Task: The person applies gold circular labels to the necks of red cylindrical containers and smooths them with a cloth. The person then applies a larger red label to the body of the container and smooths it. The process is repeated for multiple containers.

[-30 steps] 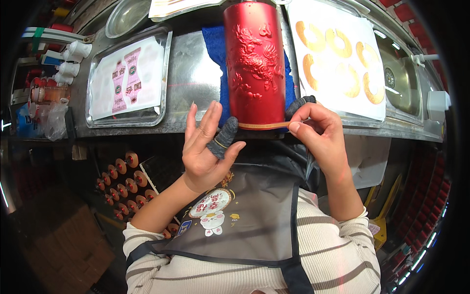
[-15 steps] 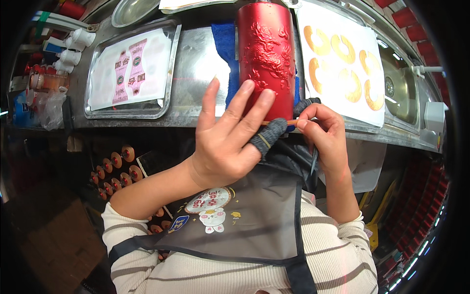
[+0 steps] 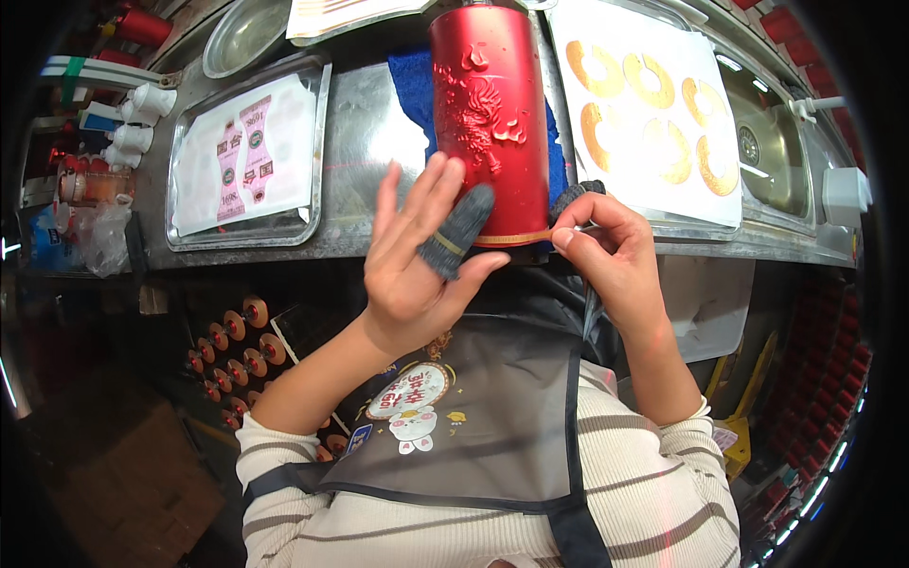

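Observation:
A shiny red bottle [image 3: 492,114] with a raised relief lies with its near end toward me, over a blue cloth [image 3: 409,90]. Along that end runs a thin gold strip [image 3: 516,239]. My right hand [image 3: 606,251] pinches the strip's right end between thumb and finger; a dark knitted cover sits on one of its fingers. A slim grey tool [image 3: 591,308] shows under this hand, its upper part hidden. Left of the bottle's near end is my left hand [image 3: 417,241], open, fingers spread, with a dark grey knitted cover [image 3: 457,232] on its index finger.
At left, a metal tray [image 3: 317,156] bears a sheet with pink printed labels. A white sheet [image 3: 653,204] with several gold C-shaped stickers lies right of the bottle, before a metal sink [image 3: 781,161]. A round metal bowl [image 3: 237,43] stands at the back left.
The bottle has turned, showing a different part of its relief. My left hand has moved left and its index finger has come off the strip; my right hand keeps its pinch.

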The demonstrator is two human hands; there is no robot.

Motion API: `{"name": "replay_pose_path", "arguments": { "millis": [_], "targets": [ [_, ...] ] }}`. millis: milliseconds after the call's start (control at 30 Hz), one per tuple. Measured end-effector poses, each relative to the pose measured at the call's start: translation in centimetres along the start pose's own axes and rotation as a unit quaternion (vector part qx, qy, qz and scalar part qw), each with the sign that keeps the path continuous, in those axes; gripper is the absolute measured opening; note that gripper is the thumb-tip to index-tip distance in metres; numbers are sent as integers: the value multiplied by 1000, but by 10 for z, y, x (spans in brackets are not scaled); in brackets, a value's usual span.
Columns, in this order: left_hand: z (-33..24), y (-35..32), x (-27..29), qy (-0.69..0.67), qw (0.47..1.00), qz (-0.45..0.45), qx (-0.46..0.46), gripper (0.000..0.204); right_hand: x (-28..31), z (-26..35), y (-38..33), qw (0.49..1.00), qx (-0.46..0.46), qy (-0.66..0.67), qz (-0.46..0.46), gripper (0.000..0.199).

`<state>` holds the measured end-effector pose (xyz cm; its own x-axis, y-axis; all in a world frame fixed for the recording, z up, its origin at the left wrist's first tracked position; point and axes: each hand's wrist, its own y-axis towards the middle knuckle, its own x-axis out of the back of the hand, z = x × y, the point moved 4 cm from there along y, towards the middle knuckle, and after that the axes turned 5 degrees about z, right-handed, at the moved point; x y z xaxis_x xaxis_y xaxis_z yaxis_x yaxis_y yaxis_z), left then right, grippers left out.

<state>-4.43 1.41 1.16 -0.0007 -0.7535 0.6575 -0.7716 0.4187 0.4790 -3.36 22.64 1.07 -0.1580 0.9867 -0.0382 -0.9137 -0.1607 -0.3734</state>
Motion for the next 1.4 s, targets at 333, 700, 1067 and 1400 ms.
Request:
{"name": "replay_pose_path", "arguments": {
  "millis": [333, 700, 1067, 1400],
  "targets": [
    [-1, -23, 9, 39, 998, 53, 11, 38, -20, 1, -1, 992, 22, -107, -63, 41],
    [-14, -4, 9, 121, 986, 86, -70, 39, -21, -15, 3, 997, 60, 2, -49, 34],
    [-32, 37, -10, 145, 982, 40, -117, 17, -15, -11, -5, 991, 43, 123, -13, 21],
    [9, -1, -14, -45, 999, -18, 20, 59, -30, -3, -19, 963, 164, -180, -114, 51]
  ]
}}
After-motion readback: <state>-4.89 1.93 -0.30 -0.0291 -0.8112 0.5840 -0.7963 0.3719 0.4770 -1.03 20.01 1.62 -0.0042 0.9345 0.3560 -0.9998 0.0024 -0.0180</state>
